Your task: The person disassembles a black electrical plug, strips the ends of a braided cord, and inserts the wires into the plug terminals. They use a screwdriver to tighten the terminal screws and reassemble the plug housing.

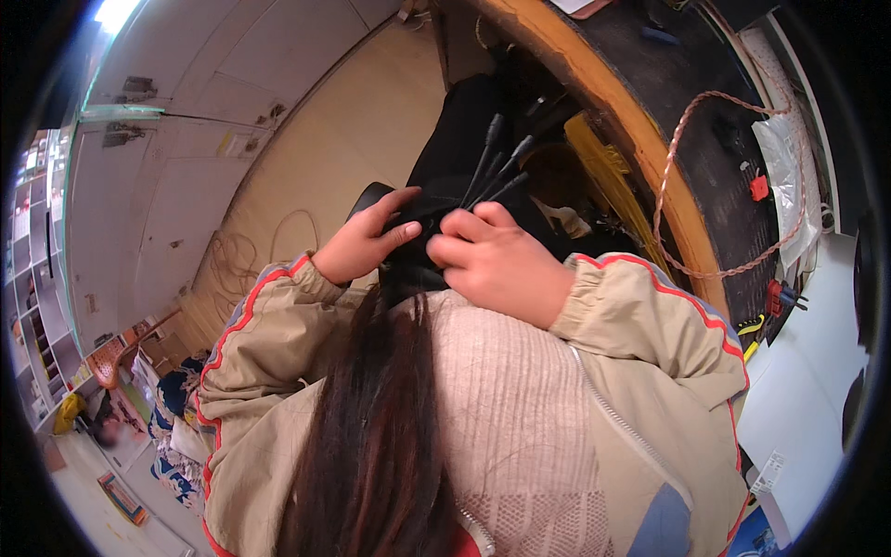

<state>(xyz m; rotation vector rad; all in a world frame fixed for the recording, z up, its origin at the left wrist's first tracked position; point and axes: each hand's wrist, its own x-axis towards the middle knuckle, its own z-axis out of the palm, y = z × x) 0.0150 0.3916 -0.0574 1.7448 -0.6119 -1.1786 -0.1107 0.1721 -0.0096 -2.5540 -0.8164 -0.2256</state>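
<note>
Black cables with thick plug-like ends (507,167) fan upward out of my right hand (506,265), whose fingers are curled closed around their lower part. To its left, my left hand (364,239) is held with thumb and fingers apart, and nothing shows between them. Both hands are over my dark-clothed lap (444,153). Where the cables run below my right hand cannot be made out against the black cloth.
On the right is a dark worktop (691,102) with a worn wooden edge (640,111). A braided cord loop (661,200), red-handled pliers (778,297) and a clear plastic bag (784,176) lie there. Grey cabinets (176,204) stand left; coiled cord (232,265) lies on the floor.
</note>
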